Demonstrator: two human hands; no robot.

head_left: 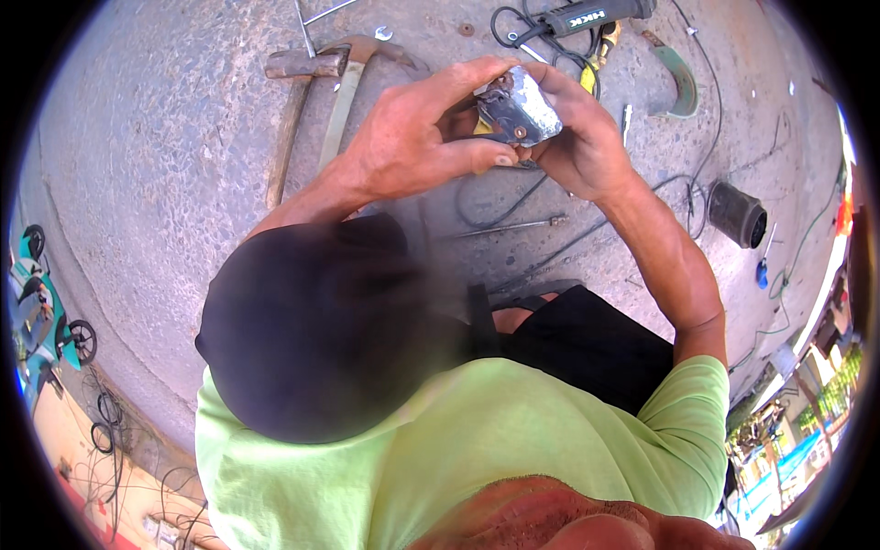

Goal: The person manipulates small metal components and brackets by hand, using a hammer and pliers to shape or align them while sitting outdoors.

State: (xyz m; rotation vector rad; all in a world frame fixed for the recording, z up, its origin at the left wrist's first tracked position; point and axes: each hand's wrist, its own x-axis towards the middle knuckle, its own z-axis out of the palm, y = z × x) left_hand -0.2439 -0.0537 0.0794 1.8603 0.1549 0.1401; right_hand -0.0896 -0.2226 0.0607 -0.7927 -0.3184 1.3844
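Observation:
A small blocky metal part (519, 108), dark with a bright silvery-white face and a rusty bolt or hole near one corner, is held up above the concrete floor. My left hand (431, 128) grips its left side, thumb stretched along the lower edge and fingers curled behind. From the right, my right hand (587, 133) closes round the other side, its fingertips hidden behind the part. A bit of yellow shows between the left hand and the part; I cannot tell what it belongs to. Just left of my hands lie a hammer (307, 64) and a second hammer-like tool (344, 105).
Beyond my hands lies an angle grinder (596, 13) with its cord. A curved green metal piece (678, 81), a dark hollow cylinder (736, 214) and a blue-handled screwdriver (763, 273) are to the right. A metal rod (513, 225) and loose cables lie nearer me.

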